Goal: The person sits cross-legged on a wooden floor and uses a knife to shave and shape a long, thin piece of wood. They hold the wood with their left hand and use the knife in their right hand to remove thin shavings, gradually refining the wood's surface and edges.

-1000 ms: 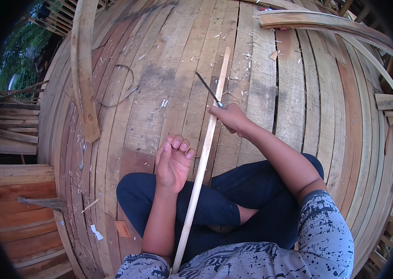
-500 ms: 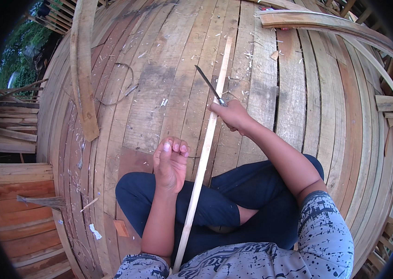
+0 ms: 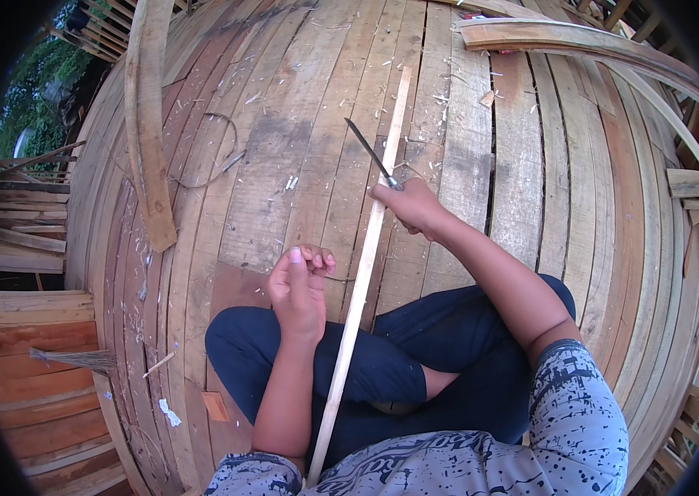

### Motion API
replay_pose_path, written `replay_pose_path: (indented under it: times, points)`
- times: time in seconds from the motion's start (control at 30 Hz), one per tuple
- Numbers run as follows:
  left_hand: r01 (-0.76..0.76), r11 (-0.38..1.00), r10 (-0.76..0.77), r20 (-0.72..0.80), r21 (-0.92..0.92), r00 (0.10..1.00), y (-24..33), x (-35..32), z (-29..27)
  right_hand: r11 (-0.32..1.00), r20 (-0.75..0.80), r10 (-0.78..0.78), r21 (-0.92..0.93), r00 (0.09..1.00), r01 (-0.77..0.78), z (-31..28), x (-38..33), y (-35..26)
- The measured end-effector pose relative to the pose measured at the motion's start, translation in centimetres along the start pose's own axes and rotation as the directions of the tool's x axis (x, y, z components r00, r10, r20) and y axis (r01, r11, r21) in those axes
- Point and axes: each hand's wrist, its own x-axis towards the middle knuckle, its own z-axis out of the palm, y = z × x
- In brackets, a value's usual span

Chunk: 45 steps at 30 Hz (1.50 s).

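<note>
A long, pale wooden strip runs from against my shirt, across my lap, to the floor ahead. My right hand is closed round the handle of a knife, beside the strip. The dark, narrow blade crosses over the strip and points to the far left. My left hand is raised above my knee, left of the strip and apart from it. Its fingers are curled in, with the thumb against them; whatever they may hold is hidden. A thin dark line shows just right of that hand, too fine to name.
I sit cross-legged on a plank floor scattered with wood shavings. A curved board lies at the left, near a thin looped strip. More long boards lie at the far right. A bundle of thin sticks is at the left edge.
My left hand has tilted and shifted slightly left. The knife and my right hand have moved only a little, with the blade's tip slightly to the left and nearer.
</note>
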Motion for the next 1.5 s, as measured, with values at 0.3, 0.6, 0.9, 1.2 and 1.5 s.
replay_pose_path:
  times: [0.3, 0.6, 0.9, 1.2, 1.5]
  points:
    - [-0.109, 0.943, 0.114, 0.003, 0.316, 0.993, -0.69, 0.05, -0.32, 1.0, 0.004, 0.007, -0.006, 1.0, -0.007, 0.07, -0.06, -0.07]
    - [-0.04, 0.95, 0.055, -0.039, 0.309, 0.998, -0.44, -0.23, 0.16, 1.0, 0.01, 0.016, -0.001, 1.0, -0.016, 0.1, 0.02, -0.02]
    - [-0.023, 0.983, 0.02, 0.016, 0.182, 1.0, -0.4, -0.1, -0.08, 1.0, 0.002, 0.017, -0.011, 1.0, -0.017, 0.19, 0.13, 0.08]
    - [-0.017, 0.992, 0.013, 0.035, 0.128, 0.999, -0.27, -0.21, 0.05, 0.999, -0.005, 0.027, -0.025, 1.0, -0.027, 0.21, 0.16, 0.1]
    - [-0.007, 0.987, 0.007, 0.004, 0.161, 1.0, -0.5, -0.35, -0.16, 1.0, 0.0, 0.028, -0.012, 1.0, -0.028, 0.33, 0.41, 0.3]
